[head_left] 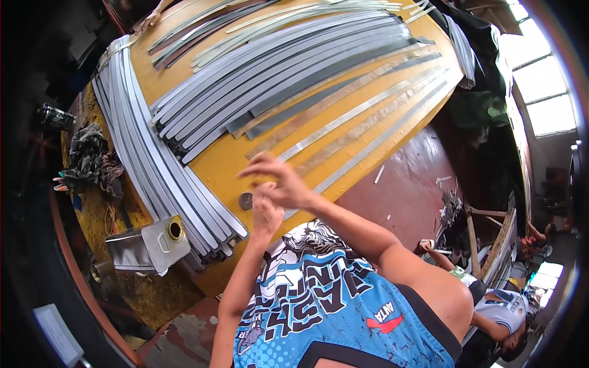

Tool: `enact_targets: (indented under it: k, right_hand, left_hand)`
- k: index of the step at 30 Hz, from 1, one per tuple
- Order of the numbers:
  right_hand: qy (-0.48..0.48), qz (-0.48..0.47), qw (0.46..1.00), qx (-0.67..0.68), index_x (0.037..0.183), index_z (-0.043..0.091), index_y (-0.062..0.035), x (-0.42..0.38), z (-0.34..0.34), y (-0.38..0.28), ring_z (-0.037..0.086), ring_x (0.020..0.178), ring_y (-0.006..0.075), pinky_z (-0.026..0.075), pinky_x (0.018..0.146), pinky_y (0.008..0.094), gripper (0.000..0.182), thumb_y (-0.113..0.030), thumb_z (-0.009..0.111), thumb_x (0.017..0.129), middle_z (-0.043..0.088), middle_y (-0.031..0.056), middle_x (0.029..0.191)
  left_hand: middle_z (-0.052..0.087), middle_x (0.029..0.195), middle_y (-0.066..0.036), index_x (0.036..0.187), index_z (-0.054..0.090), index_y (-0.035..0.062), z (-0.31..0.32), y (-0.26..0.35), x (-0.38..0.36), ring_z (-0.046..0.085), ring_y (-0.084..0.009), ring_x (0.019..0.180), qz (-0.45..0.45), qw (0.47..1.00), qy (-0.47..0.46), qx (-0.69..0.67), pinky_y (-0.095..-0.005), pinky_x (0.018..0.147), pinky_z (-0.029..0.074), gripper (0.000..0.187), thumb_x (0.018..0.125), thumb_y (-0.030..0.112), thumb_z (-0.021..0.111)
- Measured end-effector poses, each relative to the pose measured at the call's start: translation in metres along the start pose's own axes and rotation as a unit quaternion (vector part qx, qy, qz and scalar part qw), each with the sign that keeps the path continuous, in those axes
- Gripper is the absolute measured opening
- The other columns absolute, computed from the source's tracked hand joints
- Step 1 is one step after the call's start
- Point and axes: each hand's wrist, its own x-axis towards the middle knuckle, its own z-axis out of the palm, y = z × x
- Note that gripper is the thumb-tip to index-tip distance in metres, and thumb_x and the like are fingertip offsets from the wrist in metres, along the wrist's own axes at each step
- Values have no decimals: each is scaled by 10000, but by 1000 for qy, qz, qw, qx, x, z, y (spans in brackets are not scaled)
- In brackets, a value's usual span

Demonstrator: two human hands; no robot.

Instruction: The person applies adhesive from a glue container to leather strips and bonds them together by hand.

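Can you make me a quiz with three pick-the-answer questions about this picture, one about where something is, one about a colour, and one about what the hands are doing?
1. Where does the small round disc lie?
A. on the yellow table, just beside the hands
B. on the red floor
C. on top of the metal can

2. What colour are most of the long metal strips?
A. green
B. grey
C. pink

3. How are the left hand and right hand?
A. far apart
B. close together above the table edge
C. flat on the strips

Answers: 1 A, the disc sits on the yellow top by the fingers. 2 B, the strips look silvery grey. 3 B, both hands meet by the table edge.
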Motion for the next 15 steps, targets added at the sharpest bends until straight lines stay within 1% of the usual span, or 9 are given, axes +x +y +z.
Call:
enact_targets:
  k: [1, 2, 3, 4, 5, 7, 8, 10, 15]
  right_hand:
    - [84, 14, 994, -68, 1096, 719, -111, -12, -17, 22, 555, 1114, 268, 446, 969, 360, 324, -12, 650, 794, 572, 125, 1132]
    - [138, 62, 978, -141, 1124, 715, -135, -24, -35, 42, 524, 1175, 297, 409, 1021, 402, 340, -46, 667, 799, 563, 134, 1189]
    - [166, 96, 956, -223, 1156, 707, -154, -37, -50, 60, 476, 1238, 323, 365, 1064, 426, 350, -107, 678, 810, 526, 148, 1274]
    - [191, 130, 925, -302, 1188, 699, -174, -48, -62, 78, 428, 1301, 349, 322, 1106, 450, 367, -168, 690, 820, 489, 162, 1359]
    - [190, 132, 925, -300, 1188, 699, -174, -56, -68, 94, 428, 1301, 349, 322, 1106, 450, 367, -168, 690, 820, 489, 162, 1359]
    - [182, 154, 869, -434, 1245, 674, -204, -67, -74, 117, 264, 1424, 398, 188, 1173, 497, 414, -297, 676, 841, 320, 187, 1529]
    - [182, 155, 869, -433, 1245, 674, -204, -70, -73, 124, 264, 1424, 398, 188, 1173, 497, 414, -297, 676, 841, 320, 187, 1529]
    - [148, 176, 866, -445, 1286, 653, -227, -72, -70, 130, 150, 1473, 409, 100, 1195, 517, 451, -357, 656, 854, 189, 196, 1596]
    - [148, 185, 863, -447, 1303, 641, -237, -70, -62, 141, 140, 1477, 412, 91, 1195, 529, 459, -349, 653, 858, 168, 192, 1606]
  left_hand:
    - [587, 1109, -138, 1117, 619, -5, -3, 11, 13, 554, -332, 1050, 17, 996, -4, 83, -443, 930, 440, 313, 810, 40, 656]
    - [586, 1118, -124, 1095, 636, -7, 0, 12, 25, 555, -318, 1055, 33, 997, -5, 64, -434, 929, 443, 286, 815, 50, 653]
    - [584, 1124, -119, 1117, 641, -1, 3, 13, 37, 549, -311, 1067, 29, 997, -13, 68, -428, 934, 441, 305, 818, 60, 652]
    - [581, 1130, -115, 1138, 646, 4, 6, 14, 47, 544, -305, 1079, 25, 997, -20, 72, -421, 939, 438, 325, 820, 70, 650]
    - [581, 1130, -115, 1138, 646, 4, 11, 13, 56, 544, -305, 1079, 22, 997, -22, 73, -421, 939, 438, 325, 820, 70, 650]
    - [572, 1141, -103, 1184, 649, 21, 19, 10, 69, 529, -295, 1100, 44, 988, -25, 149, -418, 946, 430, 378, 812, 90, 661]
    - [572, 1141, -103, 1184, 649, 21, 21, 10, 71, 529, -295, 1100, 43, 987, -26, 150, -418, 946, 430, 378, 812, 90, 661]
    - [565, 1166, -95, 1206, 645, 24, 24, 10, 75, 519, -286, 1101, 22, 979, -54, 194, -414, 960, 417, 411, 802, 95, 673]
    - [564, 1146, -93, 1192, 653, 25, 26, 6, 75, 522, -284, 1088, 29, 981, -44, 185, -416, 936, 426, 403, 795, 91, 674]
